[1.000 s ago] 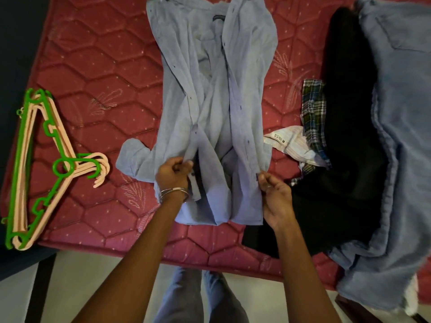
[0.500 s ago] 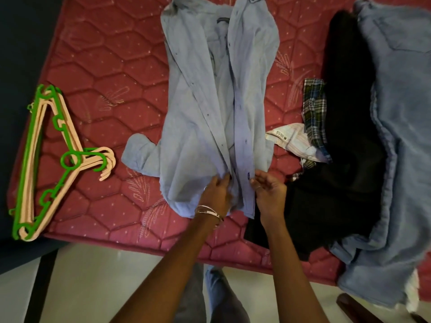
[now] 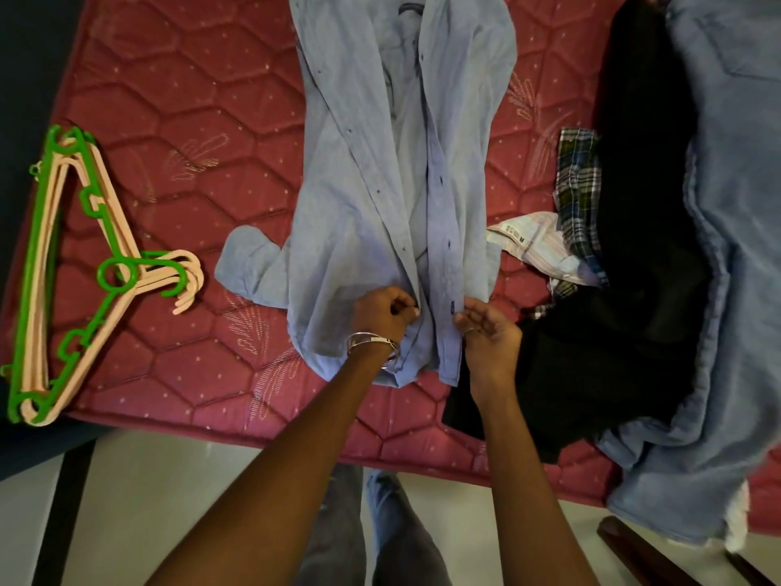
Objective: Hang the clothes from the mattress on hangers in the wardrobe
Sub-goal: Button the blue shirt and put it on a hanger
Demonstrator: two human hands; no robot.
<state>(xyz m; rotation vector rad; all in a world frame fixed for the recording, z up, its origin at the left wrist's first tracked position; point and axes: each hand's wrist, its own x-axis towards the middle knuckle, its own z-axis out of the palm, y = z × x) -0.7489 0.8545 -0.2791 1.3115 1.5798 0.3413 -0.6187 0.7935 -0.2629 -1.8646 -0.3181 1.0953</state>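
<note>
A light blue button shirt [image 3: 380,184] lies spread lengthwise on the red quilted mattress [image 3: 190,99], collar away from me. My left hand [image 3: 382,317], with bangles on the wrist, pinches the left front edge near the hem. My right hand [image 3: 486,332] pinches the right front placket beside a dark button. The two front edges almost meet between my hands. A stack of green and peach plastic hangers [image 3: 76,272] lies at the mattress's left edge.
To the right lie a black garment [image 3: 634,247], a plaid cloth [image 3: 577,175], a striped white shirt [image 3: 536,243] and blue jeans [image 3: 735,247] hanging over the mattress edge. A dark surface [image 3: 25,57] borders the left. The pale floor and my legs are below.
Both hands have drawn the shirt's two front edges together, from apart to nearly touching near the hem. The left front panel now lies flat over the shirt.
</note>
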